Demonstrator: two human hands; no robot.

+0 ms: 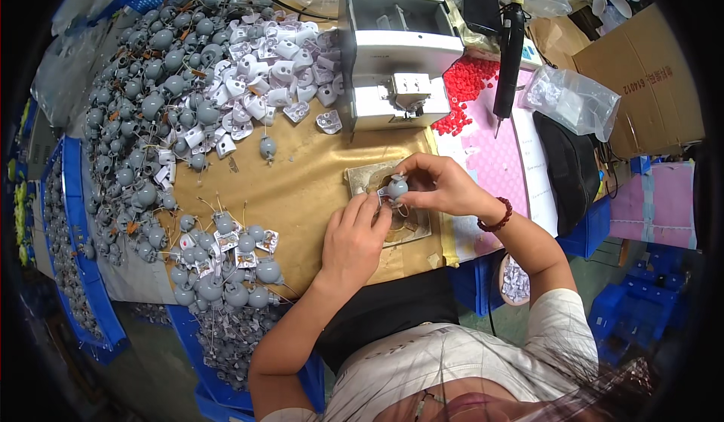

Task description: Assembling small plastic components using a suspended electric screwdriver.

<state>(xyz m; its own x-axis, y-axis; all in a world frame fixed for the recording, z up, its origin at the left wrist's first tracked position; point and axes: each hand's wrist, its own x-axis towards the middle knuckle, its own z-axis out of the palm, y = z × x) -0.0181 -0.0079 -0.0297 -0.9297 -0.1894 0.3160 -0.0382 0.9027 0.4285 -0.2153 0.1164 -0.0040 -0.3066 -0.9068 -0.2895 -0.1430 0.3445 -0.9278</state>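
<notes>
Bright overall — outer edges curved, corners black

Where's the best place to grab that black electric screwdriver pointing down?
I'd grip the black screwdriver around its long, slim body, probably from the person's side: it points tip-down, with the silver machine to its left and a clear plastic bag to its right.

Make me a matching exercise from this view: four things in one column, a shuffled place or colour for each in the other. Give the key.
1. Grey ball
2. Bracelet
3. Screwdriver
4. Red pieces

A. black
B. heaped right of the machine
C. held in the right hand
D. around the right wrist

Pairs: 1-C, 2-D, 3-A, 4-B
</notes>
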